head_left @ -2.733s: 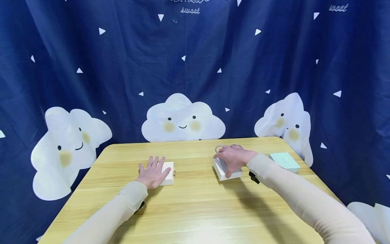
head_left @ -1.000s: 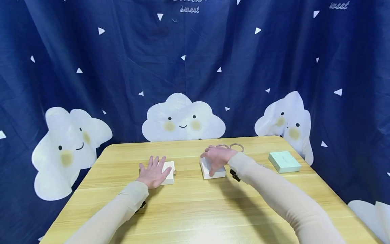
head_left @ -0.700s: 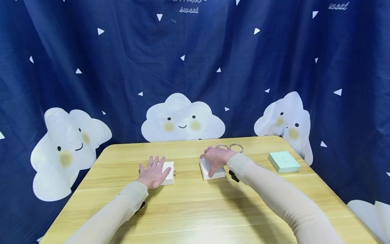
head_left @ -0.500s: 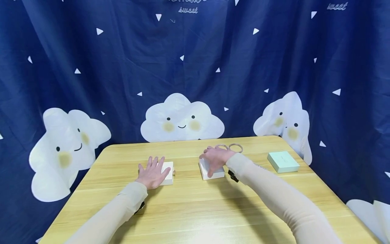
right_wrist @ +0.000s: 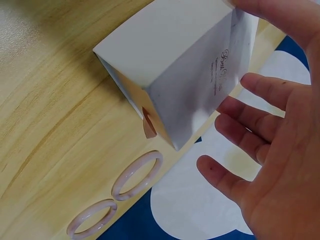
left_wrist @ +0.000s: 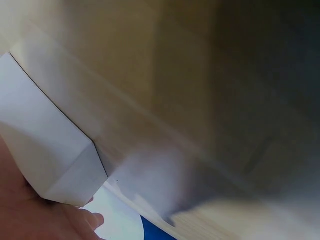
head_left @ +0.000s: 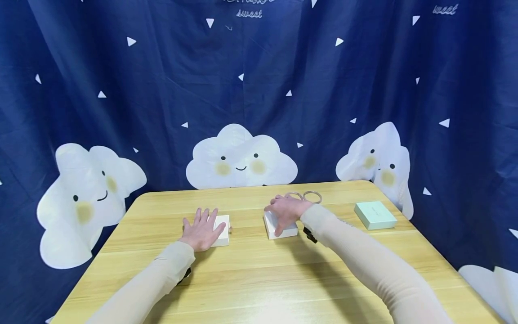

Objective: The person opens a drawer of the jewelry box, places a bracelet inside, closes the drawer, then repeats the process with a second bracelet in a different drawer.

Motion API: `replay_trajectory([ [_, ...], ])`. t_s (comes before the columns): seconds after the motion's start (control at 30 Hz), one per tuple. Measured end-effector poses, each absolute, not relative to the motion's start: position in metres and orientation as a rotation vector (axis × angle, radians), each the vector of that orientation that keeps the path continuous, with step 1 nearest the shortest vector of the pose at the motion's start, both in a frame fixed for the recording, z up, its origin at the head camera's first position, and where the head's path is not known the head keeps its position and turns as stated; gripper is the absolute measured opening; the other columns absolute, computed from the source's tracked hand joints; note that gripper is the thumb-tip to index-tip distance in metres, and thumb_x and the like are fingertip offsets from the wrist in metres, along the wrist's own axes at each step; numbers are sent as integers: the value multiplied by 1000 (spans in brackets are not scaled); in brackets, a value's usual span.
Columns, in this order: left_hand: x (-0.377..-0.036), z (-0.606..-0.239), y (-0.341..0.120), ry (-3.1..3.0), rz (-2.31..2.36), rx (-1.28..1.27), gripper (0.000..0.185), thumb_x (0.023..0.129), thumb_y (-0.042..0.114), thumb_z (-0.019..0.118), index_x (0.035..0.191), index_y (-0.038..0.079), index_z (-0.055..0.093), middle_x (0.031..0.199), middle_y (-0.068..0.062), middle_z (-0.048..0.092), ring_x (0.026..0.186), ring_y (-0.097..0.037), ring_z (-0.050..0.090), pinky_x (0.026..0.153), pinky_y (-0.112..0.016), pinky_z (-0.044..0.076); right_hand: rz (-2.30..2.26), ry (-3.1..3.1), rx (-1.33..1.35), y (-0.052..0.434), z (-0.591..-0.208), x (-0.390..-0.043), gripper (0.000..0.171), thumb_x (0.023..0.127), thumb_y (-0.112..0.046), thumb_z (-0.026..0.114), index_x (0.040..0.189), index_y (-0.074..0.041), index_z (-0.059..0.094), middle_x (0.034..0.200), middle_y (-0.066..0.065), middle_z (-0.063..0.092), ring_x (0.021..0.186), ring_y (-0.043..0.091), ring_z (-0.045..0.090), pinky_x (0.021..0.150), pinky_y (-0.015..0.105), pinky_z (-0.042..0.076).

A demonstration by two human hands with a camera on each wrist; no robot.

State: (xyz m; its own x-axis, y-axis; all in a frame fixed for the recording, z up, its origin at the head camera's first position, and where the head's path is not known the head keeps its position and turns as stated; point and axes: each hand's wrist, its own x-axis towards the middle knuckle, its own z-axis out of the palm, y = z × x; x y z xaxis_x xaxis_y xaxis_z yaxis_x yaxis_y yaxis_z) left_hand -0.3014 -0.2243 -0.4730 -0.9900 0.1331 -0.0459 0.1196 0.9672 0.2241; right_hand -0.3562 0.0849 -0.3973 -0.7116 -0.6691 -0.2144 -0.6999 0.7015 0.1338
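My left hand (head_left: 201, 231) rests with its fingers spread on a white box (head_left: 224, 237) with a small brown tab on its right side. The left wrist view shows that box (left_wrist: 42, 115) beside part of the hand (left_wrist: 40, 220). Right of it, my right hand (head_left: 288, 210) spans a second white box (head_left: 290, 231), gripping it between thumb and fingers. In the right wrist view, this box (right_wrist: 195, 85) has faint lettering on its top and a brown ribbon tab (right_wrist: 149, 125). Its thumb and index fingertip are at the box's edges; the other fingers lie looser.
Two pale pinkish bangles, a right one (head_left: 313, 196) and a left one (head_left: 294, 195) partly behind my right hand, lie near the table's back edge. A mint-green box (head_left: 375, 215) sits at the right of the wooden table (head_left: 251, 274). A blue cloud-print curtain (head_left: 243, 67) hangs behind.
Since the earliest frame, my right hand has moved left with its white box, uncovering more of the bangles. Over the last second both hands have stayed in place.
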Motion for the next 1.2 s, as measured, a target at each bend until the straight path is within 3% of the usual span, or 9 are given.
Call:
replay_trajectory([
  [0.27, -302, -474, -224, 3051, 369, 205, 83, 101, 69, 22, 163, 15, 15, 167, -21, 15, 155, -45, 0, 107, -83, -3, 315, 2766, -1110, 87, -399, -356, 90, 67, -64, 84, 144, -28, 55, 124, -2, 62, 111, 17, 52, 95, 42, 46],
  [0.63, -302, -471, -225, 3044, 372, 232, 83, 101, 69, 24, 163, 13, 17, 166, -23, 17, 155, -44, 3, 108, -83, -2, 210, 2792, -1118, 97, -393, -349, 87, 67, -57, 87, 143, -27, 56, 131, -1, 62, 112, 18, 52, 90, 40, 48],
  [0.9, -301, -462, -222, 3068, 363, 263, 81, 101, 64, 31, 160, 8, 27, 163, -26, 23, 154, -45, 10, 109, -82, 2, 136, 2803, -1129, 115, -390, -346, 88, 67, -55, 88, 142, -24, 56, 135, 0, 61, 124, 25, 52, 104, 53, 42],
  [1.2, -303, -451, -210, 3112, 367, 315, 80, 101, 65, 29, 158, 9, 32, 163, -22, 28, 154, -42, 17, 111, -80, 8, 11, 2786, -1121, 139, -387, -340, 89, 69, -46, 90, 145, -16, 54, 142, 10, 56, 137, 34, 44, 110, 51, 41],
])
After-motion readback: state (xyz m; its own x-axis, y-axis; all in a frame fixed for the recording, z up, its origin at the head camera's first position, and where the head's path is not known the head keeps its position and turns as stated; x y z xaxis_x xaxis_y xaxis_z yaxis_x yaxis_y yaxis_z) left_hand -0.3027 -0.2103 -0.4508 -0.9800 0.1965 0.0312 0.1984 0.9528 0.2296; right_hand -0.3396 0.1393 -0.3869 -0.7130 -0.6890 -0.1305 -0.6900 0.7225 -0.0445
